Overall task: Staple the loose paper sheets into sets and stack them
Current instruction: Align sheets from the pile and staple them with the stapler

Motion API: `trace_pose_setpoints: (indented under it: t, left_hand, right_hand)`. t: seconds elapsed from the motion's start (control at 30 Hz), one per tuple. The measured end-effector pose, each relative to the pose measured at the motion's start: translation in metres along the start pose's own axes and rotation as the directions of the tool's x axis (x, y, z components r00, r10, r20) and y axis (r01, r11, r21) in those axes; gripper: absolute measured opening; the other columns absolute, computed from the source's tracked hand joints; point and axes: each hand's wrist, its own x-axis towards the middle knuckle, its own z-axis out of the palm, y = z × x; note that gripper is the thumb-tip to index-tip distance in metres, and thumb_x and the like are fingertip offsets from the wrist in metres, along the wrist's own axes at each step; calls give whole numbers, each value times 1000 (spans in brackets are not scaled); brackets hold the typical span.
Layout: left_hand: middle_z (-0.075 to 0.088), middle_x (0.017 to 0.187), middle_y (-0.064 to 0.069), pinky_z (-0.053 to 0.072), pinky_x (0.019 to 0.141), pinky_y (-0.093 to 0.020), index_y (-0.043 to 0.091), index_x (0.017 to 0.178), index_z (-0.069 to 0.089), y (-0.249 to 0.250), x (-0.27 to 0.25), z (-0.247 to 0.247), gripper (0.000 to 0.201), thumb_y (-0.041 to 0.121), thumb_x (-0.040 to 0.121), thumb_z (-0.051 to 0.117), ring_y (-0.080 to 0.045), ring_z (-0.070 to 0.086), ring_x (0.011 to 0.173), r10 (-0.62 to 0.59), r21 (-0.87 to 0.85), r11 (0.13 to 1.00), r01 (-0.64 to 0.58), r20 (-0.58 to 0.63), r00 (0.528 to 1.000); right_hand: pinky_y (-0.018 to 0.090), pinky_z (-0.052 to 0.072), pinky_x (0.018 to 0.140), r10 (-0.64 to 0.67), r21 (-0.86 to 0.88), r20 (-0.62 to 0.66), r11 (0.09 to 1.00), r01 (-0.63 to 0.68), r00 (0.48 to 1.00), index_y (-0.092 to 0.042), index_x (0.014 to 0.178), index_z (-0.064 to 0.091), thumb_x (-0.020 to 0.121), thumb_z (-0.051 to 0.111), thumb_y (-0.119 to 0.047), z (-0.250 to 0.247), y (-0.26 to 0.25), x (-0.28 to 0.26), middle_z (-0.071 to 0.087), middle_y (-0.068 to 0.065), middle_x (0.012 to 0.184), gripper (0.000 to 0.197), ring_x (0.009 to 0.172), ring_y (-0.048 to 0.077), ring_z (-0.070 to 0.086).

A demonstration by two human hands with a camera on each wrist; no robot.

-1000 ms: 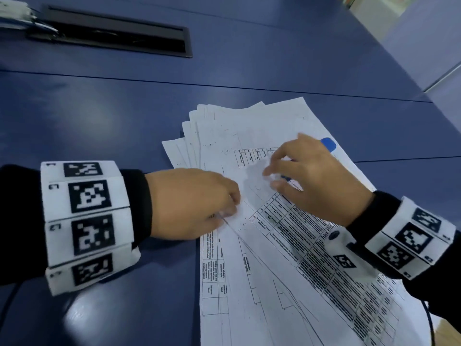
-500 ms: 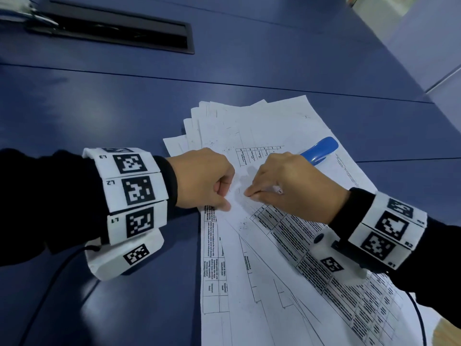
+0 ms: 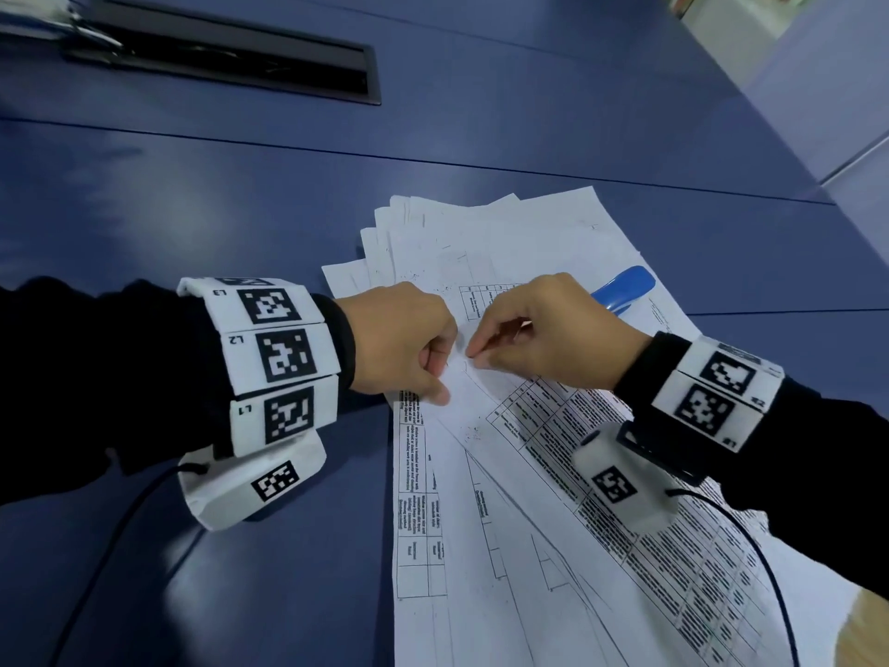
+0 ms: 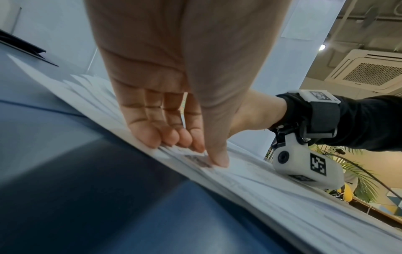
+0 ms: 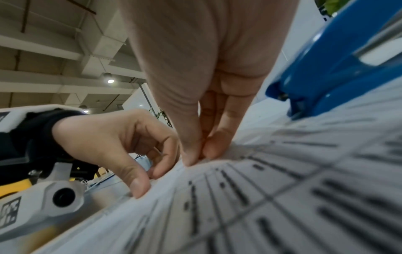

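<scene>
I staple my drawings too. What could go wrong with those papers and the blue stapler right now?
1. The paper sheets lie fanned out unevenly, so a set might get stapled crooked.
2. The right hand pinches one sheet's corner while the left hand presses nearby; pulling hard could crease or tear it.
3. The blue stapler rests on the same pile, so sliding sheets might shift it.

black sleeves (image 3: 96,368), white tag-printed wristbands (image 3: 269,358)

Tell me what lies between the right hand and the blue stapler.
Only printed paper sheets. In the head view the blue stapler lies on them just behind the right hand, partly hidden by it.
</scene>
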Motion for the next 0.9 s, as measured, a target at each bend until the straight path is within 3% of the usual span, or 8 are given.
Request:
trace_pose_setpoints:
  t: [0.1, 0.23, 0.4, 0.47, 0.57, 0.6, 0.8, 0.9]
  left_hand:
    - [59, 75, 10, 42, 61, -19, 22, 76, 60, 1, -1, 0, 23, 41, 78, 71, -3, 51, 66, 0, 13, 1000, 0, -17, 1000]
    - [54, 71, 12, 38, 58, -17, 25, 69, 53, 1, -1, -1, 26, 42, 78, 71, -2, 48, 63, 1, 24, 1000, -1, -10, 1000]
    - [61, 66, 6, 35, 52, -16, 17, 71, 59, 0, -1, -1, 30, 44, 79, 70, -4, 48, 58, -22, 57, 998, 22, -4, 1000]
    - [65, 68, 2, 32, 49, -16, 15, 71, 60, -1, 0, -1, 34, 46, 79, 69, -5, 49, 56, -40, 70, 997, 39, 6, 999]
    - [61, 66, 4, 31, 49, -18, 17, 66, 55, -1, 0, -2, 37, 49, 78, 69, -7, 47, 55, -57, 81, 995, 56, 14, 998]
    - [58, 63, 5, 32, 49, -18, 17, 65, 54, 0, 0, -2, 37, 49, 77, 69, -6, 46, 55, -58, 87, 995, 57, 14, 998]
    - [51, 58, 10, 32, 49, -17, 18, 63, 53, 1, 0, -4, 37, 49, 78, 69, -5, 45, 53, -60, 90, 994, 58, 20, 998]
    - [50, 58, 10, 32, 50, -15, 18, 63, 52, 2, 0, -4, 38, 49, 78, 69, -6, 44, 53, -61, 93, 994, 59, 23, 998]
  right_hand:
    - [5, 40, 60, 7, 59, 36, 998, -9, 999, -17, 80, 75, 73, 78, -12, 2, -4, 5, 68, -9, 68, 9, 61, 0, 59]
    - [6, 42, 60, 28, 107, 69, 994, -36, 997, -18, 84, 73, 72, 78, -6, -4, 1, 5, 70, -8, 76, 18, 67, 1, 61]
    - [8, 43, 60, 26, 110, 114, 993, -39, 993, -21, 87, 75, 67, 83, -14, -3, 1, 8, 67, -3, 74, 22, 61, 5, 58]
    - [13, 43, 55, 26, 155, 129, 987, -46, 991, -20, 86, 76, 66, 83, -16, -3, 0, 12, 65, 0, 71, 21, 54, 6, 54]
    - [27, 45, 48, 14, 214, 173, 976, -51, 985, -21, 83, 77, 67, 83, -18, -1, 0, 18, 64, 14, 70, 18, 55, 37, 54]
    - [27, 44, 47, 11, 228, 181, 972, -53, 983, -20, 83, 77, 68, 82, -18, -2, 0, 19, 63, 18, 70, 17, 54, 39, 53]
    - [41, 51, 57, -53, 187, 174, 982, 20, 983, -19, 83, 78, 70, 81, -18, 1, 0, 22, 65, 7, 72, 14, 57, 39, 58]
    - [44, 52, 63, -66, 142, 215, 989, 36, 974, -26, 81, 75, 71, 79, -25, 3, -1, 26, 67, 12, 74, 11, 61, 40, 59]
